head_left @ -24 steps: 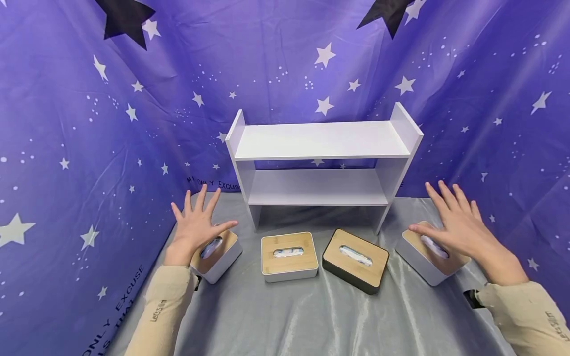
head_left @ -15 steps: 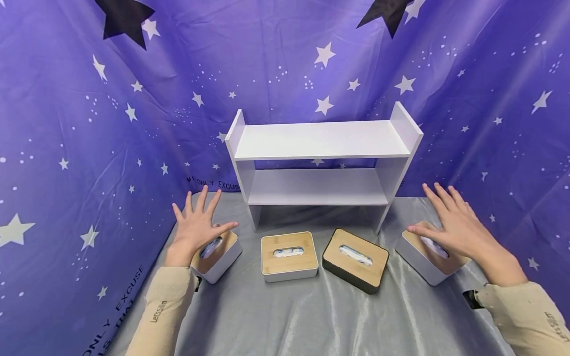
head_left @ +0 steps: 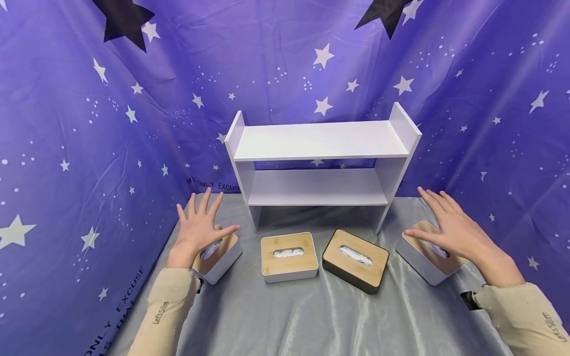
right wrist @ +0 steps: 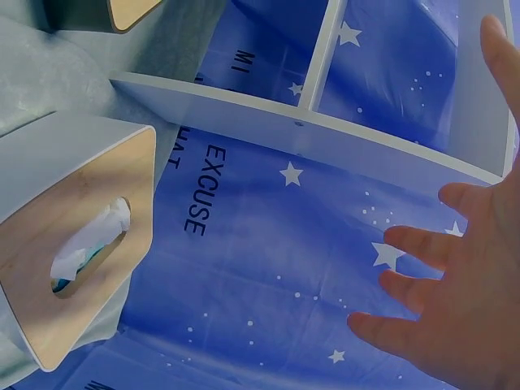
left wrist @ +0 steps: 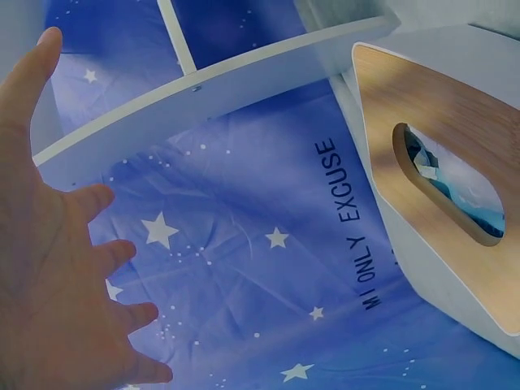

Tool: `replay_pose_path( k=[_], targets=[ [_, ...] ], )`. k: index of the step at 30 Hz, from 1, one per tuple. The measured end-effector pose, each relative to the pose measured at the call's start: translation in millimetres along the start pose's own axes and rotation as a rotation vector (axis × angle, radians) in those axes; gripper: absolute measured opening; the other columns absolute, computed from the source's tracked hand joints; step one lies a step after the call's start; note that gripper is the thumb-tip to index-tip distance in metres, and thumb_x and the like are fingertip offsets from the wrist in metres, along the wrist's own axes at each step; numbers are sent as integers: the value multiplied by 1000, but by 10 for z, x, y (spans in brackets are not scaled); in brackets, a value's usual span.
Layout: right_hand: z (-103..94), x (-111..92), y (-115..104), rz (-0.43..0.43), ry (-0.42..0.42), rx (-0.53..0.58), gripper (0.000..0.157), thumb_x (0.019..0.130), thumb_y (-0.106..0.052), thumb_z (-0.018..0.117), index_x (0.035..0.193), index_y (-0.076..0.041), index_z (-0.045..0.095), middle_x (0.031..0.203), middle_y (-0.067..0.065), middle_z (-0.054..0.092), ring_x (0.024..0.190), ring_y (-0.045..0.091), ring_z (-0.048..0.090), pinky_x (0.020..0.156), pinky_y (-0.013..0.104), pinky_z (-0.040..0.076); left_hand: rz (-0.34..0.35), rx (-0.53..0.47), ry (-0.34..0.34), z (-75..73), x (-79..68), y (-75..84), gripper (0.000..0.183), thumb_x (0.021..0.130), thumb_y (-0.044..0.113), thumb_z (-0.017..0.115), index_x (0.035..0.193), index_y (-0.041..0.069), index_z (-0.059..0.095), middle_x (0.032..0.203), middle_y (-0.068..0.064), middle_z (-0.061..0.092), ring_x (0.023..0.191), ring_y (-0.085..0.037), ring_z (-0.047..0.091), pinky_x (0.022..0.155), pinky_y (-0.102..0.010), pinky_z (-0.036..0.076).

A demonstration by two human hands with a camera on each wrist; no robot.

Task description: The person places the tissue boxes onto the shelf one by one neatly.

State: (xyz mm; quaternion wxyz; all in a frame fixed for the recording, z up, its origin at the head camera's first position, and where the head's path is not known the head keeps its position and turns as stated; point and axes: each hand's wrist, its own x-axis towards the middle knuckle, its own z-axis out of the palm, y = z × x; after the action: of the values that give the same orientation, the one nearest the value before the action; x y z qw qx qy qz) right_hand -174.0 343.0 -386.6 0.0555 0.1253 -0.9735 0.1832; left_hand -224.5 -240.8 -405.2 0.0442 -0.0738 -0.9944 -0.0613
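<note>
I see my left hand (head_left: 201,231) flat and loose, holding nothing, right over the left box (head_left: 218,257). My right hand (head_left: 454,232) floats the same over the right box (head_left: 425,259), whose long side points to 10 o'clock.

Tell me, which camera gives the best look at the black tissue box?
The head view: the black tissue box shows whole, wooden lid and slot, between two white boxes. The right wrist view catches only a corner at its top edge. The left wrist view misses it.

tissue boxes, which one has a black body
The third tissue box from the left, angled right of centre; the other three have white bodies under their wooden lids.
</note>
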Motion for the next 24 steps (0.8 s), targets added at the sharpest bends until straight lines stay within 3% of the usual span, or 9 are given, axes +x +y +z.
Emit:
replay_pose_path(
  k=[12, 19, 24],
  targets=[
    [63, 10, -10, -44, 3, 13, 105, 81, -49, 77, 160, -11, 20, 158, 29, 30, 149, 51, 16, 112, 74, 20, 36, -6, 20, 37, -23, 7, 105, 81, 76, 58, 161, 21, 20, 169, -12, 4, 153, -47, 4, 120, -71, 3],
    [105, 18, -20, -87, 33, -17, 103, 77, -49, 81, 156, -7, 30, 152, 28, 38, 138, 52, 33, 100, 74, 33, 55, -29, 30, 43, -48, 2, 104, 81, 73, 60, 160, 17, 23, 168, -14, 11, 153, -46, 8, 123, -66, 5],
    [122, 21, -50, -77, 27, -25, 102, 78, -52, 80, 157, -10, 30, 153, 26, 39, 136, 51, 37, 95, 76, 37, 63, -35, 31, 59, -58, -7, 103, 82, 71, 61, 160, 16, 24, 167, -16, 17, 152, -45, 15, 123, -65, 14]
  ],
)
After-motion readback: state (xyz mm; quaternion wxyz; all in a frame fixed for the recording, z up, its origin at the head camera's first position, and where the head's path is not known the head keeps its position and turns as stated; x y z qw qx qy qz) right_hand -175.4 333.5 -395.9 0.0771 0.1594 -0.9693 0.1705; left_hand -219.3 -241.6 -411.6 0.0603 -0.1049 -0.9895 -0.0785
